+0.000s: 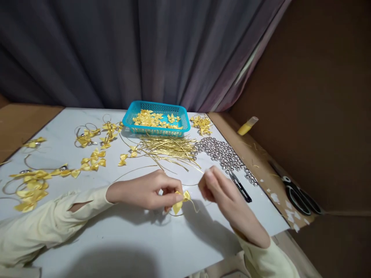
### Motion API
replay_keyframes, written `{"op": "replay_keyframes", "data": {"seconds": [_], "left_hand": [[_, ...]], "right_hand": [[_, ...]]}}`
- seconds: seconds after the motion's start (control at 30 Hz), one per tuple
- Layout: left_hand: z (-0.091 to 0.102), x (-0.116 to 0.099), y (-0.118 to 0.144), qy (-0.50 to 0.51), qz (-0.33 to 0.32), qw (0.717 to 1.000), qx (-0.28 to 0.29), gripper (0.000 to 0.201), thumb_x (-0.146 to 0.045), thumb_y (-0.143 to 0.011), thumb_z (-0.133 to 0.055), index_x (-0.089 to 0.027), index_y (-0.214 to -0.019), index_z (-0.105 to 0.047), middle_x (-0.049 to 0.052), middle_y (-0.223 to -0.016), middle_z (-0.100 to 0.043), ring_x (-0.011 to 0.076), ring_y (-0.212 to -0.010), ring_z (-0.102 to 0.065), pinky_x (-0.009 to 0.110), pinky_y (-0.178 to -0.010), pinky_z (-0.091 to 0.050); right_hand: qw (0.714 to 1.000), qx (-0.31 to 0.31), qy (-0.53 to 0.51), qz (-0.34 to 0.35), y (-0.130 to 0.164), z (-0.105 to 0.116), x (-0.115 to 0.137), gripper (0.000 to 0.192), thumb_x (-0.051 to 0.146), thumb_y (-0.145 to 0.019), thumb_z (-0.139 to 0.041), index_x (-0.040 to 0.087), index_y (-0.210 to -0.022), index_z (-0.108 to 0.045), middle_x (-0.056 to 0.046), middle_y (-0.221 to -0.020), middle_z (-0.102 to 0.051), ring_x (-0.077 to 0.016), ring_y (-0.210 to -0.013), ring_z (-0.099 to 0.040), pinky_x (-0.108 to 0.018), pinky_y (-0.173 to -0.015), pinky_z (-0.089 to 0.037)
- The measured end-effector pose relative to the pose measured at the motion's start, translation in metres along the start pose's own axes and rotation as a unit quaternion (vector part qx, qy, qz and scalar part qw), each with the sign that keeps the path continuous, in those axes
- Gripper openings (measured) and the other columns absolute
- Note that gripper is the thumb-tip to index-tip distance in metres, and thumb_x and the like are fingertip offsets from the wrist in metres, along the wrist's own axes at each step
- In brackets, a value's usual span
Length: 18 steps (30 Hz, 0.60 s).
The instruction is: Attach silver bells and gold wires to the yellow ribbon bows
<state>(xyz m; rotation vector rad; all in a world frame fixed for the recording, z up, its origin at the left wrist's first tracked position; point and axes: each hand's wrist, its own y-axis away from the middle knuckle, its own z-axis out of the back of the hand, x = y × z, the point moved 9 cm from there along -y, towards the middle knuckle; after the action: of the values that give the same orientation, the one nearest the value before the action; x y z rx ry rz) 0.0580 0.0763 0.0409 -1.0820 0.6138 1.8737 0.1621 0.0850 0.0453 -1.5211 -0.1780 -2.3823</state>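
My left hand (156, 191) pinches a yellow ribbon bow (178, 204) between thumb and fingers, low over the white tabletop. A thin gold cord (189, 185) runs from the bow across to my right hand (218, 189). The fingers of that hand are closed on the cord; its tip is hidden in them and the hand is slightly blurred. A short loop of cord hangs beside the bow. Just beyond my hands lies a pile of cut gold cords (168, 146). Right of it spread many silver beads (220, 152).
A blue basket (156, 131) of yellow bows stands at the back. Bows with cords and beads (34, 185) lie on the left, more bows (201, 124) at back right. Black thread snips (240, 186) rest near my right hand. Scissors (300, 197) and a yellow tube (247, 126) are on the right.
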Motion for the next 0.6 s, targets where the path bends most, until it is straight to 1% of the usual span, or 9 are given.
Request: {"op": "replay_keyframes", "data": {"seconds": [0.03,0.1,0.2,0.27,0.37,0.5,0.6], "left_hand": [[-0.001,0.000,0.000,0.004,0.002,1.000,0.004,0.025,-0.022,-0.089,-0.042,-0.013,-0.072,-0.057,0.000,-0.059,-0.059,0.0063,-0.051,-0.051,0.014,-0.050,-0.038],[-0.002,0.000,0.000,0.011,0.006,1.000,0.012,0.025,-0.023,-0.089,-0.042,-0.013,-0.071,-0.057,-0.001,-0.058,-0.059,0.0062,-0.050,-0.051,0.014,-0.050,-0.038],[-0.002,0.002,0.001,0.011,0.007,1.000,0.014,0.025,-0.023,-0.089,-0.044,-0.013,-0.070,-0.057,-0.001,-0.056,-0.059,0.0058,-0.049,-0.050,0.013,-0.049,-0.037],[-0.003,0.003,0.002,0.018,0.011,1.000,0.019,0.025,-0.024,-0.089,-0.044,-0.013,-0.070,-0.057,-0.001,-0.057,-0.059,0.0061,-0.050,-0.051,0.013,-0.049,-0.037],[-0.003,0.003,0.003,0.026,0.012,0.999,0.021,0.026,-0.025,-0.090,-0.044,-0.012,-0.073,-0.059,0.000,-0.059,-0.060,0.0068,-0.051,-0.053,0.014,-0.050,-0.039],[-0.002,0.000,0.003,0.021,0.006,0.999,0.023,0.026,-0.027,-0.090,-0.044,-0.012,-0.073,-0.058,0.001,-0.060,-0.062,0.0074,-0.052,-0.053,0.015,-0.051,-0.039],[-0.001,0.002,0.003,0.058,0.021,0.998,0.028,0.028,-0.028,-0.091,-0.041,-0.013,-0.073,-0.057,0.001,-0.060,-0.061,0.0076,-0.052,-0.052,0.016,-0.053,-0.040]], "right_hand": [[0.999,0.038,-0.017,-0.013,0.000,-0.014,-0.003,0.037,0.042,-0.095,-0.030,0.019,-0.066,-0.039,0.003,-0.057,-0.043,-0.0086,-0.051,-0.038,-0.022,-0.047,-0.033],[0.993,0.088,-0.068,-0.029,0.001,-0.032,-0.006,0.036,0.045,-0.094,-0.030,0.019,-0.069,-0.037,0.005,-0.057,-0.040,-0.0079,-0.051,-0.035,-0.022,-0.048,-0.033],[0.976,0.136,-0.159,-0.057,0.003,-0.044,-0.007,0.034,0.045,-0.087,-0.048,0.021,-0.070,-0.031,0.008,-0.058,-0.034,-0.0062,-0.050,-0.029,-0.019,-0.045,-0.028],[0.958,0.165,-0.220,-0.078,0.005,-0.049,-0.006,0.037,0.039,-0.083,-0.057,0.021,-0.069,-0.027,0.010,-0.058,-0.032,-0.0049,-0.049,-0.028,-0.018,-0.044,-0.024],[0.934,0.194,-0.286,-0.090,0.008,-0.050,-0.002,0.037,0.033,-0.082,-0.059,0.021,-0.069,-0.026,0.010,-0.061,-0.035,-0.0040,-0.048,-0.030,-0.018,-0.045,-0.023],[0.924,0.217,-0.302,-0.091,0.009,-0.052,-0.003,0.036,0.029,-0.081,-0.060,0.021,-0.071,-0.027,0.009,-0.062,-0.040,-0.0041,-0.048,-0.030,-0.018,-0.044,-0.022],[0.921,0.218,-0.315,-0.072,0.007,-0.050,-0.001,0.034,0.027,-0.083,-0.058,0.021,-0.071,-0.027,0.008,-0.063,-0.044,-0.0041,-0.048,-0.034,-0.018,-0.043,-0.023]]}}
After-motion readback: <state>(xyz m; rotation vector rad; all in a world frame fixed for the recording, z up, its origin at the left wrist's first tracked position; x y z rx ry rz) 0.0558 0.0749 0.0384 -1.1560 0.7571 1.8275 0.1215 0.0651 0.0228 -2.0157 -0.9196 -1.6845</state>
